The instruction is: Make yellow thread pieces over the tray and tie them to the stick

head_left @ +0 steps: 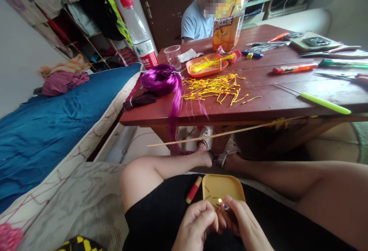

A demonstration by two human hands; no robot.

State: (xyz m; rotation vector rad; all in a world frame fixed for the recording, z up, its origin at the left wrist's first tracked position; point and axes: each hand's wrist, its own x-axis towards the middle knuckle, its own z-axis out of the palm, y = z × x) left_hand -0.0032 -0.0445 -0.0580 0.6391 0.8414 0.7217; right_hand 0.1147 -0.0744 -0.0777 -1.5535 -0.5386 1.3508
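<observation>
Over my lap, my right hand is closed around a lighter, whose small flame is burning. My left hand pinches a thin dark cord close to that flame; its lower part is hidden by the fingers. Just beyond both hands, a yellow tray rests on the black cloth over my lap, with a few short dark cord pieces in it. To its left lies a red tube with yellowish ends.
On the red table lie purple thread, yellow knotted cords, an orange tray and a green-handled hook. A thin stick runs along its front edge. Bottles stand behind; a person sits opposite.
</observation>
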